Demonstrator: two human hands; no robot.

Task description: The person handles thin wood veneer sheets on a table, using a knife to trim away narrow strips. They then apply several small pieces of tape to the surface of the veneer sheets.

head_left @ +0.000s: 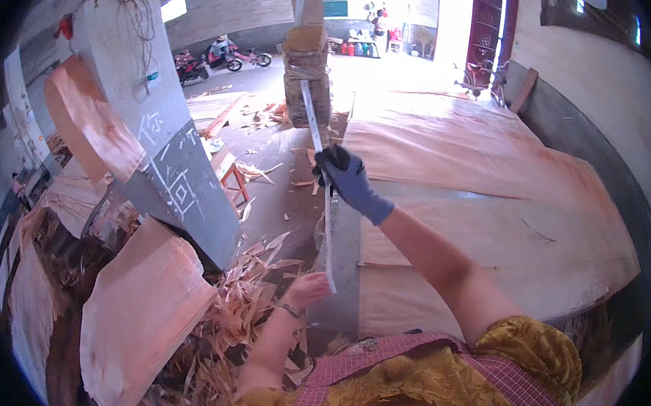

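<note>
My right hand [350,182], in a grey-blue glove with dark fingers, is closed around a long thin white strip [314,121]. This strip runs straight away from me over the walkway, past a brown stack of wrapped blocks [307,76]. Down at the strip's near end is my bare left hand [307,289], its fingers stretched toward the edge of the strip. Whether those fingertips touch it I cannot tell. To the right of the strip lie broad, thin, pinkish wood sheets [448,232], spread flat and overlapping.
Loose wood shavings [235,307] heap up beside my left forearm. A curved wood sheet [141,314] leans at the left, near a grey-and-white pillar [158,124]. A small wooden stool [229,176] stands behind the pillar. Farther off are a pink bicycle [249,59] and a bright doorway [454,17].
</note>
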